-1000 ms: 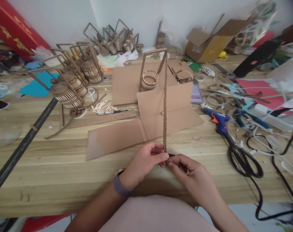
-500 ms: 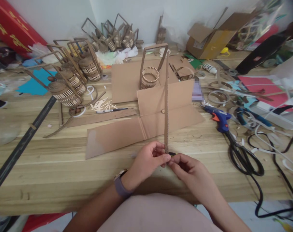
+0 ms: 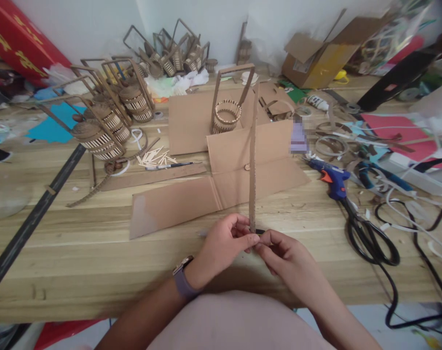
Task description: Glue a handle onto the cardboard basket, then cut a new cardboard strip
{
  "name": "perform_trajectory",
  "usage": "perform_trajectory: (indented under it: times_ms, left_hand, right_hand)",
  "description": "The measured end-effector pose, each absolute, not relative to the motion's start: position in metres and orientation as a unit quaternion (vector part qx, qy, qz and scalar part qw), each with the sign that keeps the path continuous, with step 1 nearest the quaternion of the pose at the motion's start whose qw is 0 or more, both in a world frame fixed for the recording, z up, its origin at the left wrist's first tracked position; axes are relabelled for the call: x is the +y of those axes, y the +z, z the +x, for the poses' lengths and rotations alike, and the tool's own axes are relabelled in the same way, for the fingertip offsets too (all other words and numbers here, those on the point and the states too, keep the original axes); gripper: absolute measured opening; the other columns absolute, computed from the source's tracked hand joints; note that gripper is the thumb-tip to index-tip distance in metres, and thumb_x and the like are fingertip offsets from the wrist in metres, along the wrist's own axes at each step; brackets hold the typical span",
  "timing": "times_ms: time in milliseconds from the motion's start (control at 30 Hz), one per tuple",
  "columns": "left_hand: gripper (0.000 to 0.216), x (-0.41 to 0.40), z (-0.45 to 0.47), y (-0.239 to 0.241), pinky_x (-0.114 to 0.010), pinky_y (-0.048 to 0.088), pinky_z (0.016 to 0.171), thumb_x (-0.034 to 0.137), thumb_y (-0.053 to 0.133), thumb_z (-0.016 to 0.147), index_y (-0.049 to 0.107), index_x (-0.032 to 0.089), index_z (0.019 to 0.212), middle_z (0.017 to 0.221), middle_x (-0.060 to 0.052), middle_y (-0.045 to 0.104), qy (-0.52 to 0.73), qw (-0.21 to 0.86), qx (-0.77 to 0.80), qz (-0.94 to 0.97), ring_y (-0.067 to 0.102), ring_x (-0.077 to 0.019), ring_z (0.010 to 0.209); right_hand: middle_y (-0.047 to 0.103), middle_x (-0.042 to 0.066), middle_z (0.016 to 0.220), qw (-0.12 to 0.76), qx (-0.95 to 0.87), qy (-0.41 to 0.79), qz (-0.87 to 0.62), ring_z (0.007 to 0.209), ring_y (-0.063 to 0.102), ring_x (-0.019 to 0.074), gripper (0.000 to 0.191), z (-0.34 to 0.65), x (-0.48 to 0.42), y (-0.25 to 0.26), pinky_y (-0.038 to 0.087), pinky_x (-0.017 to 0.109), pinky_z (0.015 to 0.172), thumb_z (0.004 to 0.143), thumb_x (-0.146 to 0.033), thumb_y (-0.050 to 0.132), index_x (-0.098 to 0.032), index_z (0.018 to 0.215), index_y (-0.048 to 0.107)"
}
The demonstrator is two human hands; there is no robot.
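Observation:
My left hand [image 3: 231, 243] pinches the lower end of a long, narrow cardboard strip [image 3: 253, 180], which stands roughly upright before me. Right beside it, my right hand [image 3: 288, 253] is closed with thumb and forefinger together at the strip's bottom. A small dark and yellowish bit [image 3: 259, 232] shows behind those fingertips; what it is stays hidden. Beyond the strip lies a folded cardboard sheet [image 3: 177, 206]. A small slatted basket [image 3: 226, 119] with a tall square handle stands on more cardboard behind.
A blue glue gun [image 3: 333, 180] and black-handled scissors [image 3: 370, 238] lie to the right, with a black cable near them. Lidded slatted baskets [image 3: 97, 138] stand at left. Small wooden sticks [image 3: 157, 158] and a pen [image 3: 166, 166] lie left of centre. An open carton [image 3: 312, 65] is at the back.
The upper end of the cardboard strip has tipped slightly to the right and lower. Both hands keep nearly the same place and hold.

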State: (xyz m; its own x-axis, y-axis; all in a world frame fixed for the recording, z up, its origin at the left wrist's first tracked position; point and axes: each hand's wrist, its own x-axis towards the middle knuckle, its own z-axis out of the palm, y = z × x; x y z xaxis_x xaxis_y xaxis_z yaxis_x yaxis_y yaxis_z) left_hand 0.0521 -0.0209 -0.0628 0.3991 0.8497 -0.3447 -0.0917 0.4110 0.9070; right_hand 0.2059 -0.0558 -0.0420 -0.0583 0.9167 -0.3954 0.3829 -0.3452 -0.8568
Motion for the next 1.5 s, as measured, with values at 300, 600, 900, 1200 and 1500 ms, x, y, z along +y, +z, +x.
perform_trajectory:
  times_ms: [300, 600, 900, 1200, 1500]
  left_hand:
    - [0.024, -0.022, 0.052, -0.062, -0.026, 0.046, 0.06, 0.019, 0.072, 0.072, 0.057, 0.016, 0.091, 0.073, 0.002, 0.061, 0.323, 0.722, 0.443, 0.421, 0.057, -0.0111, 0.059]
    - [0.025, -0.021, 0.05, -0.055, -0.026, 0.048, 0.065, 0.017, 0.071, 0.075, 0.061, 0.014, 0.098, 0.072, 0.003, 0.063, 0.316, 0.731, 0.444, 0.411, 0.06, -0.0119, 0.063]
    - [0.007, -0.031, 0.041, -0.039, -0.026, 0.045, 0.064, 0.023, 0.069, 0.078, 0.07, 0.016, 0.077, 0.071, -0.001, 0.069, 0.255, 0.624, 0.513, 0.532, 0.062, -0.0163, 0.068]
    - [0.012, -0.031, 0.04, -0.036, -0.023, 0.043, 0.06, 0.023, 0.066, 0.078, 0.069, 0.016, 0.069, 0.065, 0.0, 0.068, 0.249, 0.636, 0.496, 0.535, 0.06, -0.0141, 0.063]
    - [0.013, -0.036, 0.042, -0.036, -0.025, 0.04, 0.063, 0.006, 0.059, 0.076, 0.066, 0.016, 0.07, 0.071, -0.002, 0.069, 0.245, 0.426, 0.515, 0.702, 0.061, -0.0156, 0.068]
  right_hand:
    - [0.047, -0.002, 0.056, 0.264, -0.573, 0.464, -0.622, 0.053, 0.042, 0.014, 0.03, 0.204, -0.055, -0.042, 0.037, 0.028, 0.051, 0.079, -0.046, 0.05, -0.025, 0.059, 0.044]
    - [0.049, -0.003, 0.055, 0.291, -0.601, 0.419, -0.615, 0.051, 0.043, 0.0133, 0.026, 0.205, -0.058, -0.042, 0.038, 0.025, 0.048, 0.082, -0.041, 0.047, -0.024, 0.064, 0.05]
    - [0.051, -0.002, 0.054, 0.32, -0.618, 0.37, -0.616, 0.049, 0.047, 0.0136, 0.021, 0.203, -0.06, -0.039, 0.038, 0.025, 0.045, 0.082, -0.034, 0.045, -0.025, 0.063, 0.048]
    - [0.057, -0.002, 0.056, 0.327, -0.65, 0.351, -0.59, 0.05, 0.047, 0.0143, 0.021, 0.199, -0.061, -0.04, 0.038, 0.025, 0.046, 0.086, -0.029, 0.045, -0.024, 0.066, 0.051]
    - [0.053, -0.002, 0.057, 0.304, -0.68, 0.316, -0.588, 0.052, 0.047, 0.0139, 0.019, 0.2, -0.061, -0.042, 0.038, 0.025, 0.047, 0.086, -0.025, 0.044, -0.024, 0.068, 0.049]
